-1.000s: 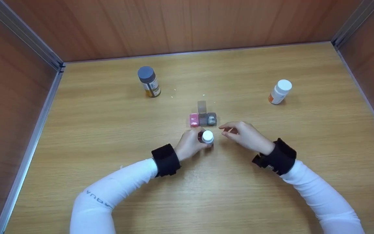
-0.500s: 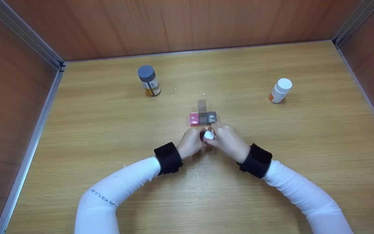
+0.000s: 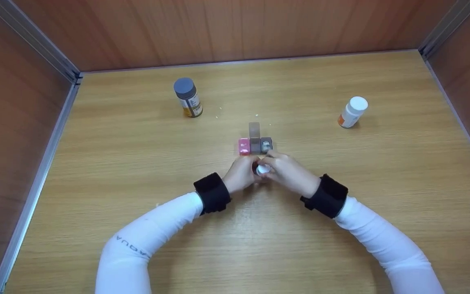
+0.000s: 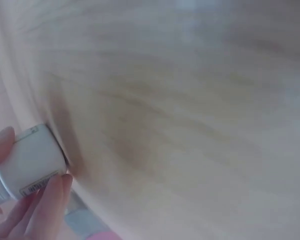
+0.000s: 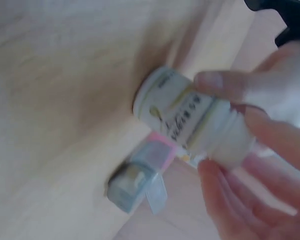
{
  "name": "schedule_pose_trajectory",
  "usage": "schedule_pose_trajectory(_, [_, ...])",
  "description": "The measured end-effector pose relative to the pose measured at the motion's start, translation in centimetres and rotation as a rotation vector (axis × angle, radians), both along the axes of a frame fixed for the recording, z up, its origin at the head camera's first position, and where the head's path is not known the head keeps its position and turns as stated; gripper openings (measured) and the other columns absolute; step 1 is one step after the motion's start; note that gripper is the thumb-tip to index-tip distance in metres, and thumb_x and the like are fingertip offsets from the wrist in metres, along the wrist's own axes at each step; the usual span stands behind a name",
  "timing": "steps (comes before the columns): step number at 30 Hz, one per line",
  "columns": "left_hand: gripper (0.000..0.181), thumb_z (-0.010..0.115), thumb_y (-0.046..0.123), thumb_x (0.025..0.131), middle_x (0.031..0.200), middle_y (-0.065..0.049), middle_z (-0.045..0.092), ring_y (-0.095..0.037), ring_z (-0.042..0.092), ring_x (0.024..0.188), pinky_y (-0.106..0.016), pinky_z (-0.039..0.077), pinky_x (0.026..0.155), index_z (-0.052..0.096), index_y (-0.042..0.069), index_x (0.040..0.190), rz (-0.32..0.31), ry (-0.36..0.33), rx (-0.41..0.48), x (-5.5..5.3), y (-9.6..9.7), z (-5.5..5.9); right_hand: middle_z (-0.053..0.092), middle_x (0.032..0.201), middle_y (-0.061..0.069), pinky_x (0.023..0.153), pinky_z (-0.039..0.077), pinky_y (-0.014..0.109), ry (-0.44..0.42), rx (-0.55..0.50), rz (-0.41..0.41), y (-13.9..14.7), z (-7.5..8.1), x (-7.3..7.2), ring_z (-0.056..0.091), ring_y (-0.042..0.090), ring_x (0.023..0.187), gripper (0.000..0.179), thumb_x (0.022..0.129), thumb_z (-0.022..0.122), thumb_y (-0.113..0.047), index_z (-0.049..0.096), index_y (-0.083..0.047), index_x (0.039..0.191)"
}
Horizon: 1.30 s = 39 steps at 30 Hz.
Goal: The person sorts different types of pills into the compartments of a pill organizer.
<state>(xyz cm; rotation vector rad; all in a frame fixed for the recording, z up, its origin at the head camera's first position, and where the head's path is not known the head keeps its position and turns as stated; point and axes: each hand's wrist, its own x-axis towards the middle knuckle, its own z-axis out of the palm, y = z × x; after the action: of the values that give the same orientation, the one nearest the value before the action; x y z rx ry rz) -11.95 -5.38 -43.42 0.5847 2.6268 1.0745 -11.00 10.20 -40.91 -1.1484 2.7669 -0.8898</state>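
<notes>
A small white pill bottle point(image 5: 175, 107) with a printed label stands close over the table. My left hand point(image 3: 241, 174) grips its body, thumb on one side and fingers on the other. From the right, my right hand point(image 3: 290, 173) holds the white cap point(image 3: 263, 169) at the top between curled fingers and thumb. Just beyond both hands lies a small pill box point(image 3: 255, 146) with a pink, a grey and a dark compartment. Its middle lid point(image 3: 254, 130) is raised; the two outer lids are down. Fingers hide part of the bottle in each view.
A brown bottle with a dark blue-grey lid point(image 3: 185, 87) stands at the back left. Another white bottle point(image 3: 352, 112) is at the back right. Several tiny white bits point(image 3: 256, 115) lie behind the pill box. Wooden panels point(image 3: 227, 32) wall the table's back and sides.
My right hand has come leftward from beside the pill box and taken hold of the cap. My left hand has stayed on the bottle.
</notes>
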Motion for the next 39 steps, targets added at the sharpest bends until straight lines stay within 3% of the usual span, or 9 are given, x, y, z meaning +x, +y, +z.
schedule_pose_trajectory(6, [0.034,0.073,0.006,0.067,0.093,-0.012,0.064,-0.022,0.06,0.086,-0.026,0.046,0.08,0.061,-0.002,0.098,-0.028,-0.014,0.031,-0.2,0.0,-0.1,0.06,0.096,0.011,0.077,0.049,0.025,-0.068,-0.002,0.121,0.4,0.6,-0.5,0.059,0.021,0.09,0.019,0.078,0.061,0.003,0.065,0.002,0.097])
schedule_pose_trajectory(10, [0.04,0.072,0.003,0.068,0.101,-0.012,0.063,-0.021,0.058,0.094,-0.026,0.044,0.085,0.059,-0.001,0.106,-0.053,-0.01,0.071,-0.3,-0.1,-0.3,0.059,0.107,0.016,0.082,0.047,0.028,-0.115,-0.007,0.135,0.5,0.7,-0.4,0.057,0.026,0.099,0.026,0.078,0.06,0.005,0.061,0.004,0.104])
schedule_pose_trajectory(14, [0.035,0.072,0.004,0.068,0.093,-0.011,0.064,-0.02,0.058,0.088,-0.027,0.045,0.082,0.061,-0.001,0.101,-0.051,-0.006,0.053,-0.4,-0.1,-0.2,0.058,0.11,0.019,0.076,0.05,0.032,-0.1,-0.062,-0.003,0.7,0.5,0.2,0.059,0.026,0.093,0.03,0.081,0.06,-0.003,0.058,0.004,0.11])
schedule_pose_trajectory(19, [0.023,0.074,0.006,0.066,0.077,-0.008,0.063,-0.019,0.057,0.073,-0.027,0.046,0.07,0.061,-0.001,0.083,-0.01,-0.006,0.022,-0.3,0.0,0.0,0.06,0.088,0.014,0.061,0.049,0.03,-0.015,-0.071,-0.202,0.1,0.0,0.8,0.058,0.022,0.072,0.022,0.083,0.06,-0.016,0.061,0.004,0.093])
schedule_pose_trajectory(22, [0.021,0.074,0.006,0.066,0.076,-0.008,0.063,-0.019,0.057,0.072,-0.027,0.046,0.069,0.06,-0.001,0.081,-0.004,0.024,0.016,-0.1,0.2,0.0,0.055,0.074,0.009,0.053,0.044,0.028,0.036,-0.047,-0.265,-0.5,-0.4,1.0,0.052,0.018,0.063,0.021,0.081,0.063,-0.018,0.059,0.002,0.083])
schedule_pose_trajectory(27, [0.02,0.071,0.004,0.067,0.078,-0.01,0.062,-0.02,0.057,0.074,-0.029,0.047,0.071,0.06,-0.002,0.083,0.004,0.03,-0.01,-0.1,0.4,0.0,0.053,0.069,0.007,0.049,0.043,0.028,0.094,-0.02,-0.329,-1.3,-0.9,1.1,0.049,0.018,0.059,0.024,0.075,0.069,-0.02,0.055,0.0,0.077])
schedule_pose_trajectory(33, [0.023,0.072,0.003,0.065,0.081,-0.01,0.062,-0.021,0.057,0.077,-0.03,0.047,0.074,0.06,-0.002,0.085,0.017,-0.005,-0.031,-0.2,0.4,0.1,0.057,0.073,0.009,0.054,0.049,0.03,0.063,-0.028,-0.306,-1.3,-0.9,1.1,0.056,0.021,0.063,0.025,0.074,0.07,-0.017,0.054,0.001,0.08])
schedule_pose_trajectory(39, [0.032,0.073,0.004,0.066,0.089,-0.009,0.064,-0.02,0.058,0.087,-0.028,0.044,0.082,0.062,0.0,0.094,-0.016,-0.013,0.027,-0.1,0.1,0.0,0.059,0.087,0.013,0.068,0.051,0.029,-0.023,-0.022,-0.158,-0.7,-0.2,0.7,0.059,0.023,0.078,0.021,0.074,0.068,-0.009,0.059,0.004,0.089])
